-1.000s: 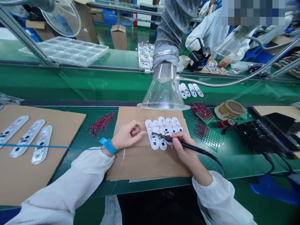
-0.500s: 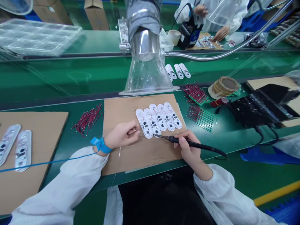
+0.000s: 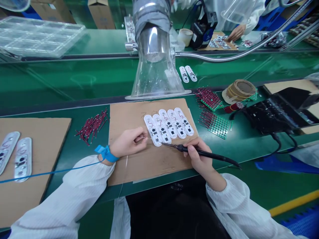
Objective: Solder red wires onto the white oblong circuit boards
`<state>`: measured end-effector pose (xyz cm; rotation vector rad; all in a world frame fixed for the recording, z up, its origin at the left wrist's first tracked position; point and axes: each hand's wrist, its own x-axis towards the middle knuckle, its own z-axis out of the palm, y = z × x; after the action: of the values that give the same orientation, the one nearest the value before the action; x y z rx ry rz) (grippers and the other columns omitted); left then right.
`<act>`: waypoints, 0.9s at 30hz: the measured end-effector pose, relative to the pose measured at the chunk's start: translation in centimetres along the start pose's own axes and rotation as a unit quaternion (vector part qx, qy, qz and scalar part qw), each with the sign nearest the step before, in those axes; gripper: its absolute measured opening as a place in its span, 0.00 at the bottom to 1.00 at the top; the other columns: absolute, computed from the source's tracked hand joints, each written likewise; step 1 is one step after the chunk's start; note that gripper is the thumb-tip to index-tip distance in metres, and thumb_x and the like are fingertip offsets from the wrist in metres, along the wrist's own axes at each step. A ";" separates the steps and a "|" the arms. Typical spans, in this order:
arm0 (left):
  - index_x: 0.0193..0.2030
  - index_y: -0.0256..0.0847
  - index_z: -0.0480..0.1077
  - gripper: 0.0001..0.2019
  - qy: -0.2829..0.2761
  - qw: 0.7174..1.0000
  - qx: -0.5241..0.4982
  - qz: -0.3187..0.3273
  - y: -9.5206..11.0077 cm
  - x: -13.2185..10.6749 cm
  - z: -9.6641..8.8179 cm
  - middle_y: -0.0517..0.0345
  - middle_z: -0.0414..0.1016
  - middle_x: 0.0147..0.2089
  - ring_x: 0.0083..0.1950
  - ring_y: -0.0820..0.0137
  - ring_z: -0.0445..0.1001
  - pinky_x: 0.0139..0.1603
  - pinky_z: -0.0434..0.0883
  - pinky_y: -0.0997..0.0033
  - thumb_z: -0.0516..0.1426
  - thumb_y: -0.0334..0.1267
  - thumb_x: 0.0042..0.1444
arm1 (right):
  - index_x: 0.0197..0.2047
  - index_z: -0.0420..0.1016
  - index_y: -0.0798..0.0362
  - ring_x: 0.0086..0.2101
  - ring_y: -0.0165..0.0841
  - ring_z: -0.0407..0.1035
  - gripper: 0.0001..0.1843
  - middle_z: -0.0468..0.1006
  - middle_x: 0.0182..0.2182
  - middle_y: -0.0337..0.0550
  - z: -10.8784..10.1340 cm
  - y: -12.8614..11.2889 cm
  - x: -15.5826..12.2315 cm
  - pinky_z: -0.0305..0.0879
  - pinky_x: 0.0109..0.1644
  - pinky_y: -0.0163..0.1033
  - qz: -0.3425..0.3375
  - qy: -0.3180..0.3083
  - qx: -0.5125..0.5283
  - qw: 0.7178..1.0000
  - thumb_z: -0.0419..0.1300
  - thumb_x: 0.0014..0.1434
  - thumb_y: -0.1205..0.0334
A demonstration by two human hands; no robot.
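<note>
Soldering iron point(image 3: 182, 148): smooth plastic handle, metal tip. Sheet point(image 3: 147, 169): matt cardboard. Hood point(image 3: 154, 79): clear, glossy plastic.

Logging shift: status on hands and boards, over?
Left hand pinching thin wire. Right hand holding soldering iron, tip near five boards abreast on cardboard. Transparent hood beyond, not blocking.

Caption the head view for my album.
Left hand holding thin wire, right hand a soldering iron, beside five white boards.

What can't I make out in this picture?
In the head view:
Whether the soldering iron touches the circuit boards: tip too small.
Part of its handle: covered by the right hand.
How the left hand pinches the solder wire: hidden by its fingers.
Far-left board: cut off by the left edge.
</note>
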<state>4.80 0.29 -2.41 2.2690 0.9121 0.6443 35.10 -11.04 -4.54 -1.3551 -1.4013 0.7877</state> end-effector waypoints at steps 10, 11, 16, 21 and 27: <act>0.38 0.44 0.66 0.02 0.001 1.000 0.002 0.005 0.0 -0.1 0.0 0.72 0.54 0.23 0.22 0.76 0.55 0.27 0.56 0.76 0.55 0.36 0.63 | 0.40 0.79 0.46 0.21 0.33 0.73 0.19 0.78 0.22 0.34 0.1 -0.4 0.2 0.71 0.28 0.40 0.001 -0.005 0.017 1.000 0.62 0.76 0.41; 0.38 0.44 0.66 0.02 -0.001 1.000 0.002 0.002 0.0 -0.1 0.0 0.72 0.54 0.23 0.22 0.76 0.55 0.27 0.56 0.76 0.55 0.36 0.63 | 0.40 0.79 0.46 0.21 0.33 0.73 0.19 0.78 0.22 0.35 0.2 -0.4 0.3 0.71 0.28 0.40 0.000 -0.013 0.013 1.000 0.62 0.76 0.41; 0.38 0.44 0.66 0.02 -0.003 1.000 0.002 0.000 -0.2 -0.1 0.0 0.72 0.55 0.23 0.22 0.76 0.55 0.27 0.55 0.76 0.55 0.36 0.63 | 0.40 0.78 0.46 0.22 0.33 0.73 0.19 0.78 0.22 0.34 0.3 -0.3 0.2 0.72 0.29 0.40 0.006 -0.006 0.010 1.000 0.62 0.76 0.41; 0.38 0.44 0.65 0.02 0.008 1.000 0.007 0.028 -0.2 -0.1 0.1 0.73 0.54 0.24 0.22 0.76 0.55 0.26 0.56 0.77 0.55 0.35 0.63 | 0.40 0.78 0.46 0.23 0.34 0.74 0.18 0.79 0.24 0.35 0.2 0.0 0.1 0.72 0.30 0.41 0.006 -0.032 0.010 0.999 0.62 0.76 0.42; 0.38 0.44 0.65 0.03 0.020 0.998 0.012 0.064 -0.1 -0.1 0.0 0.74 0.54 0.24 0.21 0.77 0.55 0.26 0.55 0.77 0.55 0.32 0.63 | 0.43 0.78 0.45 0.23 0.33 0.74 0.15 0.79 0.25 0.34 0.2 0.2 0.0 0.73 0.30 0.40 0.002 -0.026 0.026 0.999 0.62 0.77 0.45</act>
<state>4.71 0.31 -2.51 2.3580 0.8008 0.7415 35.01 -11.00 -4.82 -1.3066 -1.4096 0.8626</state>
